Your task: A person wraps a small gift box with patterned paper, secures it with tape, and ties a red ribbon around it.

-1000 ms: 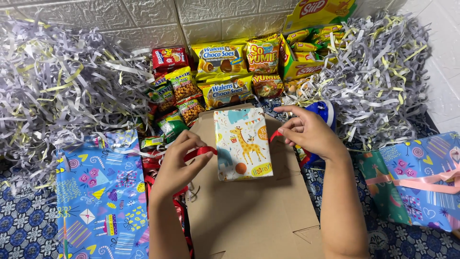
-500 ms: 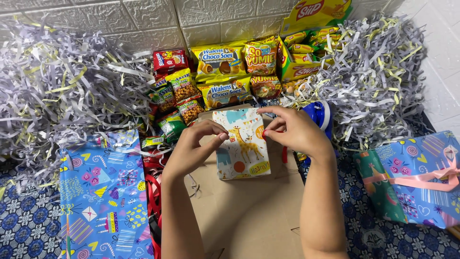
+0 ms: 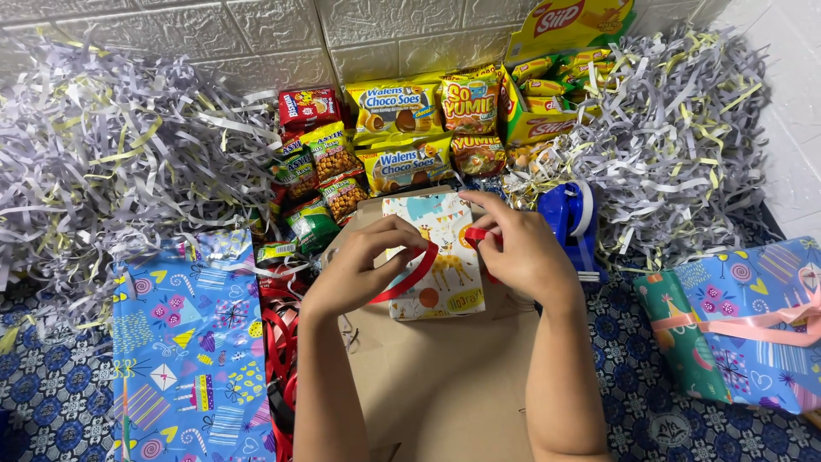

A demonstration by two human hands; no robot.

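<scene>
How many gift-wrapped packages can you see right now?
3. One small animal-print package on the cardboard between both hands, one large blue package at lower left, and one ribboned package at right. Others may be hidden under the shredded paper.

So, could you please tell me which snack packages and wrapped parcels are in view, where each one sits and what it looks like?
Small wrapped box: centre, on brown cardboard, pale animal-print paper, between both hands.
Yellow biscuit packs: by the back wall, flat pouches.
Red packet: left of them, small.
Green snack bags: below the red packet.
Yellow carton: back right, open, holding yellow sachets.
Blue patterned parcel: front left, flat.
Teal and blue parcel: right, pink ribbon.
</scene>
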